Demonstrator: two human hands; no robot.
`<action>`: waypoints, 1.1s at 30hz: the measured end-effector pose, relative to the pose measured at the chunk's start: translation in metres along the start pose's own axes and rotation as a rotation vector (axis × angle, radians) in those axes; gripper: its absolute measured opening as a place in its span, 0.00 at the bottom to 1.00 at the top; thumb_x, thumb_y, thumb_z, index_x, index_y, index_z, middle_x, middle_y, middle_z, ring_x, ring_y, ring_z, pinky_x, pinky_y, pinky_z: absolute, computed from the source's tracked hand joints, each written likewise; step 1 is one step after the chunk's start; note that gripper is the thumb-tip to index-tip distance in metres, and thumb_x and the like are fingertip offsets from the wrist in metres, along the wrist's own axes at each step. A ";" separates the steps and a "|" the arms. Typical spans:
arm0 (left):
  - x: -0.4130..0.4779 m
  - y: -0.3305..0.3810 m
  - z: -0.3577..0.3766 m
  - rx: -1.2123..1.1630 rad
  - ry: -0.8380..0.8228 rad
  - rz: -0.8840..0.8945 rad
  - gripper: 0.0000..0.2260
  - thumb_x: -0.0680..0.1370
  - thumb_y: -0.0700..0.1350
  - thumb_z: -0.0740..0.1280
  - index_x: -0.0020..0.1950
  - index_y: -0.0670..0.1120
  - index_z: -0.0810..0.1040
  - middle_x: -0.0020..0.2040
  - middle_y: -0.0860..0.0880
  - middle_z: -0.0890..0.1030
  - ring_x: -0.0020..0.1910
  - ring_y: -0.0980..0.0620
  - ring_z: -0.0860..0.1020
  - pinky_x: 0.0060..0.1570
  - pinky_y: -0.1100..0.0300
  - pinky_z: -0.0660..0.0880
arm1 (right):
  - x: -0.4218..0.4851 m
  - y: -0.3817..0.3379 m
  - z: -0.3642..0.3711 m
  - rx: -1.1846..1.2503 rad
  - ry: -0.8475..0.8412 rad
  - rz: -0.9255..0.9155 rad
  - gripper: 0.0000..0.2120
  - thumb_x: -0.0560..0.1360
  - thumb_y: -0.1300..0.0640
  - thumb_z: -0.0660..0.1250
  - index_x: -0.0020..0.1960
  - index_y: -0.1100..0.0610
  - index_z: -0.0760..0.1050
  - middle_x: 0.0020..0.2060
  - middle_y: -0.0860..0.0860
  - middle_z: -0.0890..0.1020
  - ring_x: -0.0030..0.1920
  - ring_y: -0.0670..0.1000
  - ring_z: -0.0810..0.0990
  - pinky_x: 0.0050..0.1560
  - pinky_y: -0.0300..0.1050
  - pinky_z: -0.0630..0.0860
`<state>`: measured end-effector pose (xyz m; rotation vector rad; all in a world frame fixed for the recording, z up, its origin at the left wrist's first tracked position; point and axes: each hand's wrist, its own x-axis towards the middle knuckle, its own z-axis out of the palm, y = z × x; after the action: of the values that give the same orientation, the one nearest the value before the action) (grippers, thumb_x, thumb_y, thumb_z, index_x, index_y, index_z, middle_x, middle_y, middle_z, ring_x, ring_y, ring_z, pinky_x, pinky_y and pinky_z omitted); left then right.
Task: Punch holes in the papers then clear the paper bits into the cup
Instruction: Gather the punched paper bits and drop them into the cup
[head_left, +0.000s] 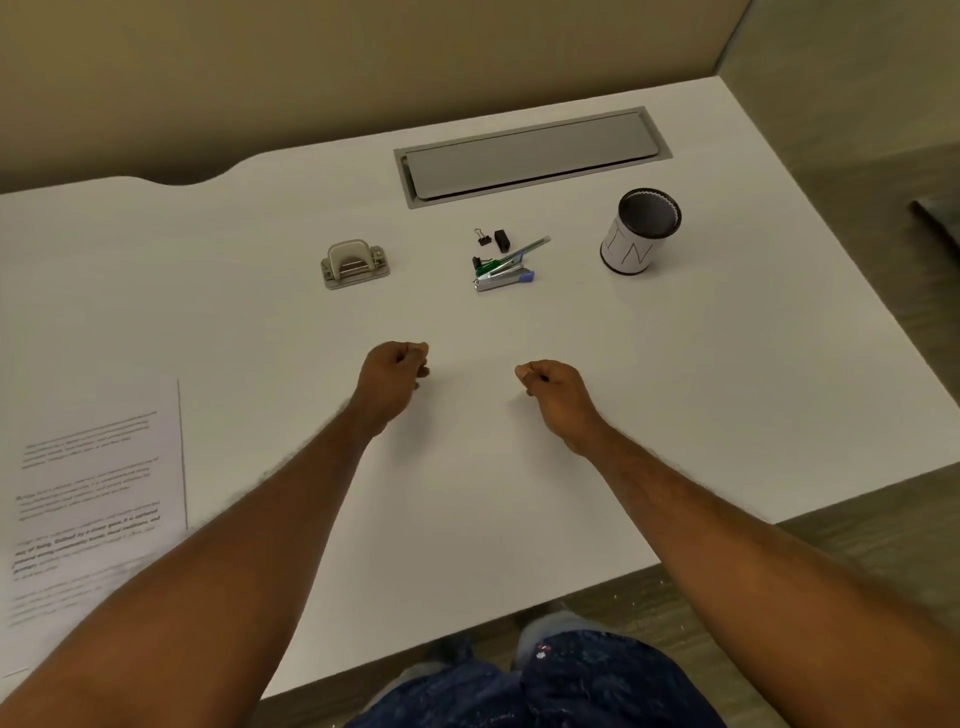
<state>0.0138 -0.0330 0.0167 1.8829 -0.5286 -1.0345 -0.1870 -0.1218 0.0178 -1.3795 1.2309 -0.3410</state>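
A grey hole punch (354, 263) stands on the white desk (519, 467), beyond my left hand. The printed papers (88, 499) lie flat at the desk's left edge, partly under my left forearm. A white cup (640, 232) with a dark inside and black lettering stands at the far right. My left hand (396, 375) and my right hand (556, 391) rest on the desk's middle, both curled into fists with nothing in them, well short of the punch and the cup.
Between punch and cup lie a small stapler (505, 276), a green pen (514, 253) and black binder clips (491, 239). A grey cable hatch (530, 156) is set into the desk behind them. A beige partition closes off the back. The desk's near edge runs diagonally above my knees.
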 end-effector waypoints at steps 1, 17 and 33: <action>0.001 0.007 0.008 0.000 -0.023 0.011 0.11 0.81 0.46 0.63 0.40 0.47 0.77 0.40 0.51 0.79 0.42 0.54 0.80 0.43 0.58 0.74 | 0.002 -0.003 -0.004 0.027 0.006 0.025 0.14 0.79 0.57 0.64 0.53 0.69 0.77 0.45 0.54 0.77 0.45 0.49 0.75 0.47 0.40 0.72; 0.030 0.125 0.143 0.085 -0.324 0.252 0.11 0.81 0.47 0.62 0.42 0.48 0.80 0.39 0.51 0.82 0.38 0.60 0.80 0.38 0.65 0.75 | 0.047 -0.071 -0.099 0.815 -0.062 0.175 0.08 0.80 0.57 0.62 0.45 0.57 0.76 0.40 0.51 0.80 0.39 0.47 0.78 0.40 0.43 0.70; 0.111 0.207 0.231 0.238 -0.321 0.282 0.12 0.78 0.42 0.64 0.38 0.38 0.80 0.36 0.43 0.80 0.36 0.50 0.76 0.40 0.56 0.73 | 0.143 -0.117 -0.197 0.427 0.082 0.022 0.08 0.78 0.66 0.63 0.43 0.64 0.78 0.28 0.51 0.83 0.30 0.47 0.82 0.34 0.38 0.79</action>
<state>-0.1051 -0.3318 0.0882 1.7832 -1.1139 -1.1262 -0.2339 -0.3730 0.1043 -0.9909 1.1575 -0.6121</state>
